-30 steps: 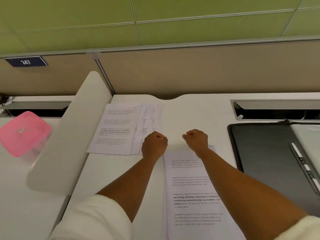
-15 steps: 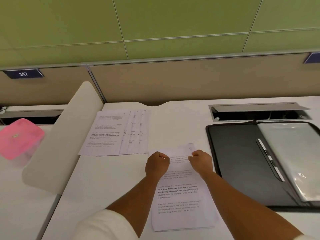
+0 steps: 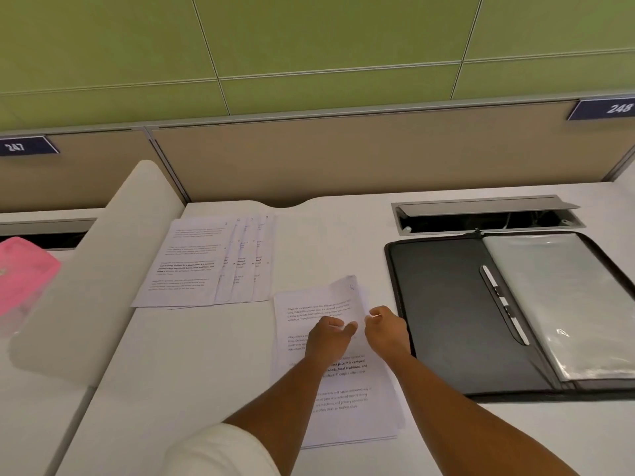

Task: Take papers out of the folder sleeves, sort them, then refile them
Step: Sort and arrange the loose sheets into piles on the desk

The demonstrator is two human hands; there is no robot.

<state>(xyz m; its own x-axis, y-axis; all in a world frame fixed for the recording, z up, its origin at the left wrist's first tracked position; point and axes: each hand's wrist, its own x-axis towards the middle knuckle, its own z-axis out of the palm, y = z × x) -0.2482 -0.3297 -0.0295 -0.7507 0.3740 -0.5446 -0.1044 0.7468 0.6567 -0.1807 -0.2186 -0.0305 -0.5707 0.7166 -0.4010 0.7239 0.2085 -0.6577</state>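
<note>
Right hand (image 3: 386, 329) pinching the lifted top sheet (image 3: 347, 297); left hand (image 3: 330, 340), fingers relaxed, pressing the stack (image 3: 343, 400) on the counter (image 3: 206, 355). Sorted papers (image 3: 206, 262) lying at ten o'clock, folder (image 3: 446, 310) at three. Peeling one sheet only is advisable.

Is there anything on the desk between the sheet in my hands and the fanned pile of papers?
Nothing visible. The top sheet sits at both hands, and only bare desk lies between it and the fanned pile to the far left.
</note>
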